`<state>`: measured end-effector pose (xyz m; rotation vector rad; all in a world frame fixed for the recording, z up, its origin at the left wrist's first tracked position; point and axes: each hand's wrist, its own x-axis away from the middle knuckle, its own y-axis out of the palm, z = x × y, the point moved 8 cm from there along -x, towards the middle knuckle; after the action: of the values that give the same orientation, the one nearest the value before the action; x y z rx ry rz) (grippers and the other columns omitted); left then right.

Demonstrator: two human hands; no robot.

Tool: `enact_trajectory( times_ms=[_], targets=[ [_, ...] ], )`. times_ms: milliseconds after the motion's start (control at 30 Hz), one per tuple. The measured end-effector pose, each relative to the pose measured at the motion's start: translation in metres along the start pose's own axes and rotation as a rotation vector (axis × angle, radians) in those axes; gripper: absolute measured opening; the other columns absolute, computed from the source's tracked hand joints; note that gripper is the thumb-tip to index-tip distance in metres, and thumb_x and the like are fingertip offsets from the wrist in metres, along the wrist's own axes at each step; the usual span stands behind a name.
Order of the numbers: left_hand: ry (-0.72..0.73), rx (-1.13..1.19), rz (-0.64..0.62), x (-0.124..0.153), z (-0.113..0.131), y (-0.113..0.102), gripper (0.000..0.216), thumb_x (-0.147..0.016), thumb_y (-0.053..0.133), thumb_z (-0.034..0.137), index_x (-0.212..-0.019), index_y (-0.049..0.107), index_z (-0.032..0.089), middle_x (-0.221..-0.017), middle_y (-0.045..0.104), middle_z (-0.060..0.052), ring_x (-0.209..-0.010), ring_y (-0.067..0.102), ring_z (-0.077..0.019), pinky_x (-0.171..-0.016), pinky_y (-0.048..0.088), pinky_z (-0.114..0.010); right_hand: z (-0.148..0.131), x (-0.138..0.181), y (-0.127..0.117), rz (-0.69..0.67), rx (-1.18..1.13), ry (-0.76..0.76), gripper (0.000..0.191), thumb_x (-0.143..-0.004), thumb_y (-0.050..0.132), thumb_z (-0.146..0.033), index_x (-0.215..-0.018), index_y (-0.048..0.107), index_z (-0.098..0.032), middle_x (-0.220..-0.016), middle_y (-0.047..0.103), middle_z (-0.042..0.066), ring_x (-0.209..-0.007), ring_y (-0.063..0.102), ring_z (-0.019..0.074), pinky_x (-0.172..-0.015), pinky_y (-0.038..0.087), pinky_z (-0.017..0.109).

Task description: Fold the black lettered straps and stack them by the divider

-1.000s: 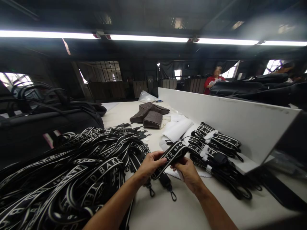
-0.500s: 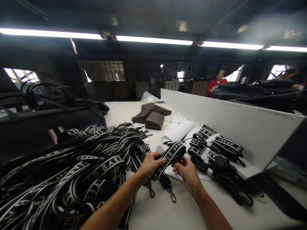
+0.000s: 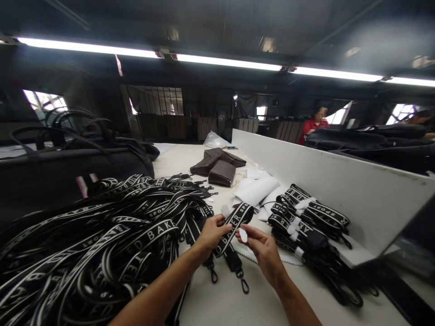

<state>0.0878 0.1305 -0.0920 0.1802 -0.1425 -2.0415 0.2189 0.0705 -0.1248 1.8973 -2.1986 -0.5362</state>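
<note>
My left hand (image 3: 211, 237) is closed around a folded black webbing strap (image 3: 234, 226) with white lettering and white edge lines. Black snap hooks (image 3: 244, 285) dangle from the strap's lower end above the table. Between the thumb and fingers of my right hand (image 3: 263, 249) is a small white tab (image 3: 243, 234) with a rounded end, just right of the strap. Another white rounded piece (image 3: 225, 210) sticks up behind my left fingers; whether the two are joined is hidden by the strap.
A large heap of loose straps (image 3: 102, 235) covers the left side. Folded straps with white bands (image 3: 306, 213) lie at right against a white partition (image 3: 326, 167). Brown quilted bags (image 3: 220, 172) and white sheets (image 3: 254, 190) lie ahead. A person in red (image 3: 314, 127) is beyond the partition.
My right hand has drawn slightly away from the strap, and the white tab in its fingers now shows. My left hand keeps its hold. The whole view has shifted a little.
</note>
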Motion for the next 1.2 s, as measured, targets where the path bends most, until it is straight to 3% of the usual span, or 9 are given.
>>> enact_trajectory(
  times_ms=[200, 333, 433, 600, 700, 800, 900, 1033, 1200],
  targets=[
    [0.036, -0.296, -0.008, -0.004, -0.011, -0.003, 0.030, -0.067, 0.060, 0.015, -0.095, 0.069, 0.013, -0.083, 0.071, -0.005, -0.079, 0.064, -0.0200, -0.074, 0.047, -0.028, -0.015, 0.001, 0.005, -0.015, 0.628, -0.358, 0.022, -0.085, 0.062, -0.040, -0.090, 0.077, -0.023, -0.079, 0.068, 0.007, -0.068, 0.063, 0.0200, -0.069, 0.052, 0.033],
    [0.108, -0.530, -0.023, -0.002, -0.027, 0.006, 0.024, -0.069, 0.062, 0.022, -0.091, 0.072, 0.017, -0.085, 0.071, -0.004, -0.084, 0.062, -0.0224, -0.077, 0.045, -0.029, -0.026, 0.009, 0.012, -0.015, 0.766, -0.545, 0.021, -0.087, 0.058, -0.035, -0.085, 0.077, -0.025, -0.087, 0.065, 0.008, -0.080, 0.061, 0.0208, -0.075, 0.050, 0.032],
    [0.163, -0.618, -0.043, 0.003, -0.033, 0.016, 0.019, -0.077, 0.058, 0.030, -0.082, 0.072, 0.018, -0.084, 0.070, -0.005, -0.085, 0.061, -0.0224, -0.078, 0.043, -0.029, -0.015, 0.000, -0.001, 0.068, 0.663, -0.408, 0.020, -0.082, 0.065, -0.039, -0.079, 0.077, -0.023, -0.084, 0.066, 0.007, -0.071, 0.060, 0.0192, -0.065, 0.050, 0.030],
    [0.155, -0.621, -0.018, 0.006, -0.035, 0.021, 0.038, -0.086, 0.049, 0.041, -0.061, 0.065, 0.017, -0.066, 0.062, -0.004, -0.069, 0.057, -0.0199, -0.066, 0.040, -0.028, 0.016, -0.014, -0.029, 0.223, 0.445, -0.067, 0.032, -0.065, 0.077, -0.046, -0.074, 0.074, -0.016, -0.054, 0.057, 0.000, -0.041, 0.044, 0.0120, -0.039, 0.036, 0.026],
    [0.178, -0.550, -0.023, 0.006, -0.031, 0.021, 0.030, -0.086, 0.051, 0.038, -0.076, 0.069, 0.017, -0.076, 0.068, -0.005, -0.078, 0.061, -0.0211, -0.072, 0.042, -0.027, 0.017, -0.015, -0.026, 0.194, 0.420, -0.076, 0.033, -0.063, 0.078, -0.046, -0.077, 0.074, -0.017, -0.055, 0.059, 0.000, -0.043, 0.045, 0.0119, -0.040, 0.036, 0.025],
    [0.174, -0.616, 0.072, 0.007, -0.028, 0.014, 0.024, -0.086, 0.052, 0.036, -0.089, 0.067, 0.018, -0.071, 0.066, -0.002, -0.067, 0.059, -0.0191, -0.066, 0.039, -0.027, 0.017, -0.015, -0.022, 0.175, 0.431, -0.088, 0.033, -0.065, 0.076, -0.048, -0.077, 0.073, -0.018, -0.057, 0.060, 0.000, -0.046, 0.046, 0.0122, -0.041, 0.036, 0.025],
    [0.194, -0.727, 0.110, 0.010, -0.026, 0.013, 0.021, -0.090, 0.049, 0.035, -0.087, 0.064, 0.021, -0.068, 0.064, -0.001, -0.062, 0.057, -0.0179, -0.063, 0.036, -0.027, 0.019, -0.017, -0.022, 0.165, 0.414, -0.077, 0.032, -0.064, 0.077, -0.047, -0.073, 0.071, -0.017, -0.056, 0.058, -0.001, -0.047, 0.046, 0.0115, -0.043, 0.035, 0.024],
    [0.265, -0.796, 0.105, 0.014, -0.019, 0.019, 0.020, -0.090, 0.049, 0.029, -0.077, 0.062, 0.023, -0.069, 0.062, -0.001, -0.065, 0.057, -0.0178, -0.065, 0.036, -0.027, 0.026, -0.021, -0.022, 0.119, 0.307, -0.011, 0.041, -0.057, 0.081, -0.043, -0.087, 0.074, -0.015, -0.053, 0.054, -0.004, -0.044, 0.042, 0.0089, -0.042, 0.032, 0.022],
    [0.333, -0.646, 0.105, 0.012, -0.012, 0.018, 0.019, -0.084, 0.056, 0.028, -0.071, 0.067, 0.019, -0.077, 0.063, -0.005, -0.077, 0.058, -0.0194, -0.074, 0.041, -0.030, 0.030, -0.022, -0.017, 0.012, 0.343, 0.073, 0.041, -0.061, 0.078, -0.046, -0.082, 0.077, -0.011, -0.044, 0.051, -0.003, -0.038, 0.035, 0.0064, -0.038, 0.024, 0.020]
  ],
)
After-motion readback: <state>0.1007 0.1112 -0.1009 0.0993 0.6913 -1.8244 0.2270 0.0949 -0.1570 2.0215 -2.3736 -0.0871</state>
